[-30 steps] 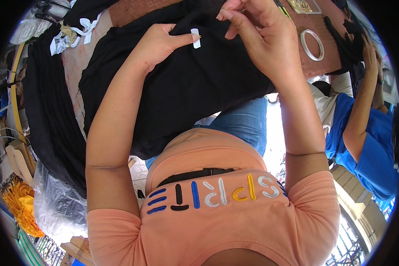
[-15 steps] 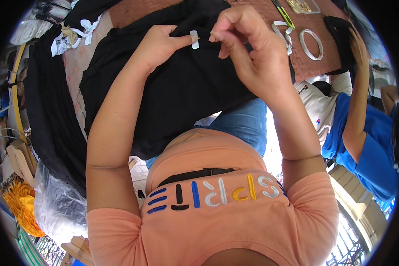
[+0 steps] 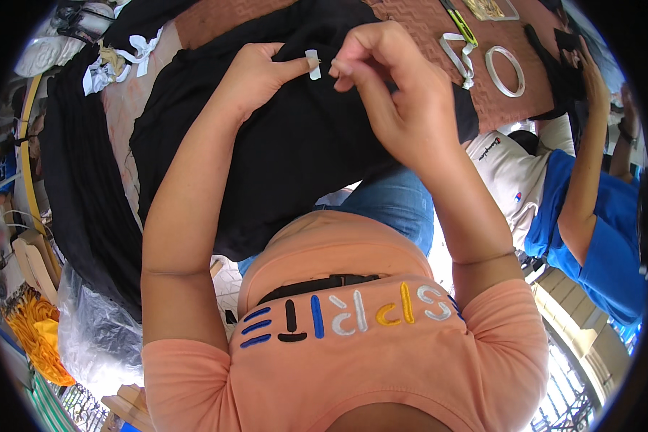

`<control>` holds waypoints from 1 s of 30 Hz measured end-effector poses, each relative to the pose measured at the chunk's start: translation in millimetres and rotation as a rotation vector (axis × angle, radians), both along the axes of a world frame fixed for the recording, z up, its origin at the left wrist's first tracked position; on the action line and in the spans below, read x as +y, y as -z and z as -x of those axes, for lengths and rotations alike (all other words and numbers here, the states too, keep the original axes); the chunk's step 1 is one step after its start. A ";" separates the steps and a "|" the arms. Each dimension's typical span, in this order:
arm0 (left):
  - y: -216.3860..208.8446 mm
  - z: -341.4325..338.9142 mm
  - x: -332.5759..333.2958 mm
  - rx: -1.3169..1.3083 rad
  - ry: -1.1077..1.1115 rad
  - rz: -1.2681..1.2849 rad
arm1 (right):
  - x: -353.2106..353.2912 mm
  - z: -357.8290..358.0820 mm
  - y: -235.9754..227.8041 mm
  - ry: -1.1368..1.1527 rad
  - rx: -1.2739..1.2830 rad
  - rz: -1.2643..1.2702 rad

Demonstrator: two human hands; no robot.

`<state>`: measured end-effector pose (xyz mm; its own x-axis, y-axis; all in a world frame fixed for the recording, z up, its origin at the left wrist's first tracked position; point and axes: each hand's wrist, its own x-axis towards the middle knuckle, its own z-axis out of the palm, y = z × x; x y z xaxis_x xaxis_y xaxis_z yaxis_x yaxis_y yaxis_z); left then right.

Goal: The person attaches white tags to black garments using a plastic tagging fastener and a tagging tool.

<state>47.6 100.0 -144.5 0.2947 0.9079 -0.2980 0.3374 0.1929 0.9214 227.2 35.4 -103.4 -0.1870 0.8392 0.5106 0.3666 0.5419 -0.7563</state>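
Note:
A large black cloth (image 3: 295, 155) spreads over the table and hangs down over my lap. My left hand (image 3: 254, 81) grips its upper part, the thumb pressing on a small white strip (image 3: 312, 63) that lies on the cloth. Just to the right of that strip, my right hand (image 3: 409, 101) is raised above the cloth, thumb and fingertips pinched together. Whatever sits in this pinch is too small to make out.
On the brown table cover (image 3: 414, 13) at right lie a white ring-shaped roll (image 3: 492, 72), a white ribbon (image 3: 468, 63), a yellow-green cutter (image 3: 459, 23) and a clear box (image 3: 510, 9). A co-worker's hand (image 3: 592, 83) holds black cloth farther right. White fabric strips (image 3: 142, 52) lie at upper left.
My right hand has come slightly left and down, closer to the white strip. My left hand has hardly moved. At right, the co-worker's hands and black cloth have shifted.

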 end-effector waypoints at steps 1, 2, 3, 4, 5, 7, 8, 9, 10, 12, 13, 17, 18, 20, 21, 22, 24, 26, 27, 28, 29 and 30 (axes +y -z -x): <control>-0.2 1.1 -0.6 -0.013 0.005 0.002 | -3.2 1.3 -2.2 0.002 -0.002 -0.015; 0.5 2.9 -0.3 -0.003 -0.001 -0.004 | -1.3 2.5 0.7 -0.036 0.016 -0.002; 0.3 2.6 0.8 0.003 0.001 -0.013 | 1.2 1.9 4.2 -0.065 0.031 0.008; -0.1 2.7 1.7 0.009 0.003 -0.021 | 4.2 1.4 8.9 -0.095 0.045 0.019; -1.4 3.7 1.8 0.005 0.023 0.004 | 7.7 0.8 16.9 -0.066 0.071 0.126; -6.1 7.0 2.5 0.002 0.059 0.049 | 12.4 -2.1 40.9 -0.009 0.209 0.235; -9.3 6.6 3.2 -0.009 0.071 0.065 | 14.4 -4.5 49.8 0.020 0.280 0.290; -11.7 6.5 3.3 -0.019 0.081 0.086 | 15.7 -6.6 54.7 0.067 0.266 0.238; -12.0 6.3 3.3 -0.029 0.093 0.106 | 16.3 -7.5 60.4 0.087 0.267 0.273; -6.5 9.5 3.8 -0.060 0.090 0.110 | 17.2 -8.3 68.6 0.127 0.269 0.340; -5.0 11.2 4.5 -0.076 0.088 0.110 | 17.0 -8.2 68.2 0.146 0.221 0.330; -6.9 12.4 5.3 -0.032 0.106 0.120 | 16.2 -7.3 64.6 0.199 0.103 0.286; -9.8 11.2 4.6 -0.027 0.104 0.122 | 16.2 -7.4 64.5 0.208 0.092 0.275; -11.4 10.2 4.3 -0.020 0.102 0.131 | 15.9 -7.5 65.6 0.205 0.095 0.277; -11.6 10.7 4.4 -0.018 0.102 0.136 | 16.0 -7.3 65.8 0.202 0.097 0.276; -11.5 10.8 4.7 -0.015 0.101 0.141 | 15.9 -7.2 65.7 0.203 0.096 0.274; -8.5 10.6 4.6 -0.045 0.078 0.113 | 15.8 -7.0 65.6 0.203 0.094 0.270; -7.1 10.6 4.4 -0.065 0.066 0.103 | 15.8 -7.1 66.3 0.203 0.086 0.266; -7.1 10.7 4.4 -0.071 0.065 0.108 | 15.8 -7.2 66.6 0.203 0.082 0.263; -7.1 10.7 4.5 -0.077 0.065 0.112 | 15.9 -7.1 66.7 0.204 0.082 0.264; -6.7 10.8 4.7 -0.079 0.065 0.108 | 15.9 -6.9 66.8 0.205 0.083 0.265; -6.0 10.9 4.8 -0.081 0.066 0.105 | 15.9 -6.7 66.9 0.205 0.083 0.265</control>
<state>36.7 104.9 -138.5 0.3792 0.8512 -0.3628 0.2780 0.2692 0.9221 233.9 51.4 -170.3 0.0325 0.9607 0.2759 0.3790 0.2435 -0.8928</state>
